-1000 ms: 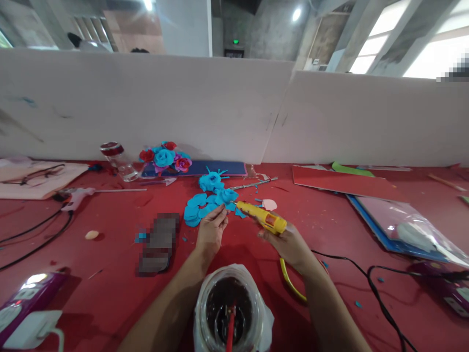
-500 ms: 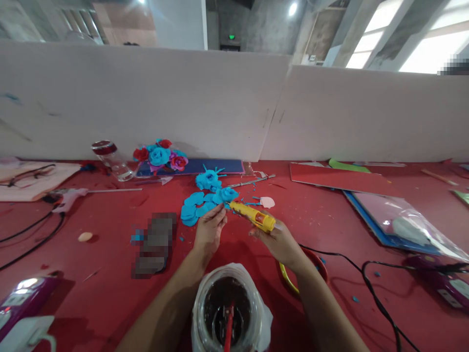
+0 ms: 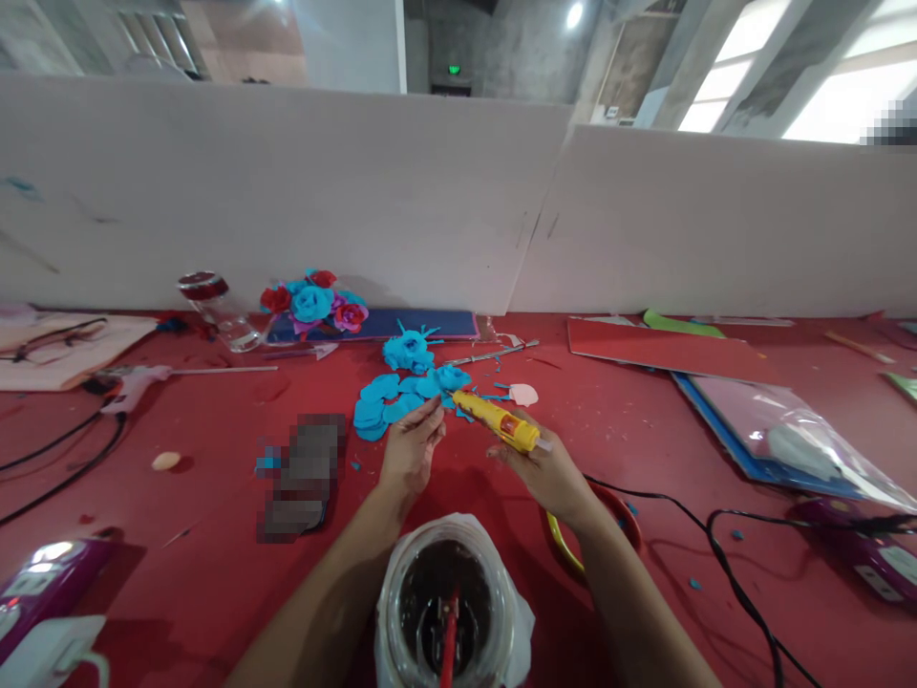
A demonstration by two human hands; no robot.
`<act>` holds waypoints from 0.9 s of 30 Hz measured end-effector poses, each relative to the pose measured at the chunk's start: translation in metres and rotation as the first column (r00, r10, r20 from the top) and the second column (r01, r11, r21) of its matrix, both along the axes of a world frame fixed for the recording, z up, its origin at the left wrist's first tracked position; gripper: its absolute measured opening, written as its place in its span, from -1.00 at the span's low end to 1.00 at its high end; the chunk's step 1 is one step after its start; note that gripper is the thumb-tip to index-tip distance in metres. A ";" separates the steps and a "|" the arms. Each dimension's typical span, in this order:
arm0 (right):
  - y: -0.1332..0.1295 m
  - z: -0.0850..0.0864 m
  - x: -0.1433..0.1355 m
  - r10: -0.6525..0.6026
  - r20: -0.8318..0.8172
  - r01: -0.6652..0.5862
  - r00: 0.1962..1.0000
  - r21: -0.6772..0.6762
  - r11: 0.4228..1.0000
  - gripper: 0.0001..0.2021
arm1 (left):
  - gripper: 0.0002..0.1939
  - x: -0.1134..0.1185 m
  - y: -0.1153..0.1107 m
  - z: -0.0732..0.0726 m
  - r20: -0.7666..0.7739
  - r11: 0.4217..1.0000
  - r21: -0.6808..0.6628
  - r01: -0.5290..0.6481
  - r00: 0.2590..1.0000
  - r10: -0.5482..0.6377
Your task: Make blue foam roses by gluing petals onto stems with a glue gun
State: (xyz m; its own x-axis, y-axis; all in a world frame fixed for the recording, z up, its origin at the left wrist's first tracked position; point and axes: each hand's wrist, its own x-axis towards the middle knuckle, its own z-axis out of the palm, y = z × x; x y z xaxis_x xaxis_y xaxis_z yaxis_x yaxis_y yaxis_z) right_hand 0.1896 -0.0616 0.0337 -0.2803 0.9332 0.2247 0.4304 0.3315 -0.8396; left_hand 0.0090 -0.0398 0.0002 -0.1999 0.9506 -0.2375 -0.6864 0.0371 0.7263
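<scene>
My left hand (image 3: 414, 442) pinches a blue flower (image 3: 451, 378) from below, its fingertips closed at the base. Wrapped around a yellow hot glue gun (image 3: 497, 421), my right hand (image 3: 543, 465) keeps the nozzle pointed left, right at the flower's underside. Whether the nozzle touches the flower I cannot tell. Loose round blue petals (image 3: 371, 411) lie on the red table just beyond my left hand. Behind them rests another blue flower (image 3: 409, 351) with thin spiky strips. A pale pink petal (image 3: 523, 394) lies beyond the glue gun.
A clear jar (image 3: 448, 612) with a red-handled tool stands between my forearms. Under my right forearm sits a red and yellow ring-shaped item (image 3: 565, 549). Black cable (image 3: 723, 545) runs across the right side. A white-handled glue gun (image 3: 139, 387) and a bottle (image 3: 222, 311) are at left.
The flower in my left hand has turned slightly and shifted a little right. The glue gun's nozzle has moved slightly right with it. Other things stay put.
</scene>
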 end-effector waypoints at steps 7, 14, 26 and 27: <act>-0.003 0.010 0.004 -0.083 0.367 -0.015 0.926 0.257 0.966 -0.91 | -0.72 -0.004 0.000 0.001 -0.019 0.999 -0.026 0.047 0.999 -0.047; -0.004 0.014 0.009 -0.093 0.398 -0.055 0.913 0.344 0.937 -0.91 | -0.72 -0.009 0.003 -0.002 0.043 0.999 0.000 0.049 0.998 -0.049; -0.003 0.012 0.001 -0.085 0.449 -0.069 0.889 0.314 0.947 -0.91 | -0.78 -0.003 0.000 -0.001 0.015 0.996 -0.002 0.084 0.996 -0.084; -0.003 0.011 0.002 -0.091 0.437 -0.058 0.895 0.316 0.947 -0.91 | -0.78 -0.004 0.000 -0.001 0.011 0.996 -0.007 0.084 0.996 -0.084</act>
